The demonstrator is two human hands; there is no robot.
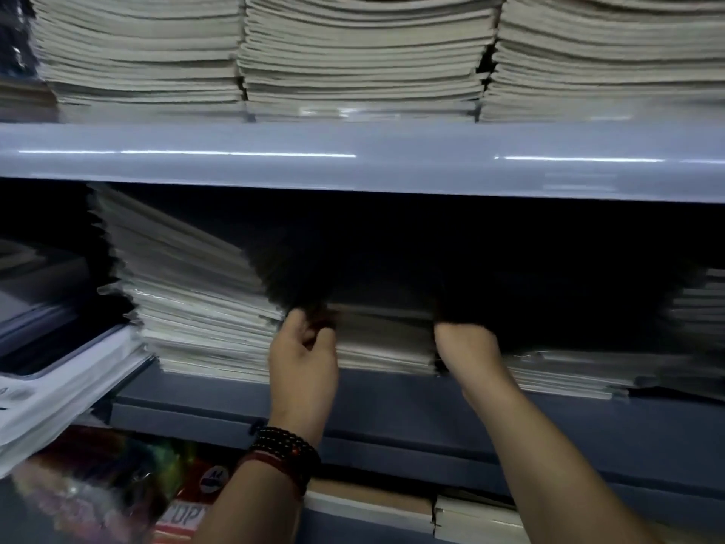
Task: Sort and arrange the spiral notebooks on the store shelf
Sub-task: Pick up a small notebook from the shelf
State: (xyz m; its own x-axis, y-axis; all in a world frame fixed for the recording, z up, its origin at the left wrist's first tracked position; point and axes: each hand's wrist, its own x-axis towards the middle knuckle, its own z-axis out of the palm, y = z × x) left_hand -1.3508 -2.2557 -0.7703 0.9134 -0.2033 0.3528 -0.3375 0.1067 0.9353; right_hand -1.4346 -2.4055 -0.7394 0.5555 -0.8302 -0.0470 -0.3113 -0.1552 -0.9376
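- Grey-blue metal forms the shelf on which the task's notebooks are kept. The middle stack is set near its front edge, roughly midway along (spiral bindings cannot be made out in the blur and shadow).
- The left hand is placed at the left end of the middle stack, with thumb and curled fingers closed on its upper notebooks, apparently so that this end can be squared or lifted.
- The right hand is set against the right end of the same stack. Its fingers are lost in the dark behind the stack, so whether anything is clasped cannot be told.
- Both ends are taken at once, presumably so that the pile is moved as one block and not fanned out.
- The tall stack is seen just beside the left hand, toward the shelf's left end. It leans and is ragged-edged, which suggests that it has not yet been tidied.
- The low stack is laid toward the right end, close to the right wrist, with a further pile at the far right edge.
- The upper shelf is loaded with three full stacks, packed side by side.
- A beaded bracelet is worn on the left wrist.
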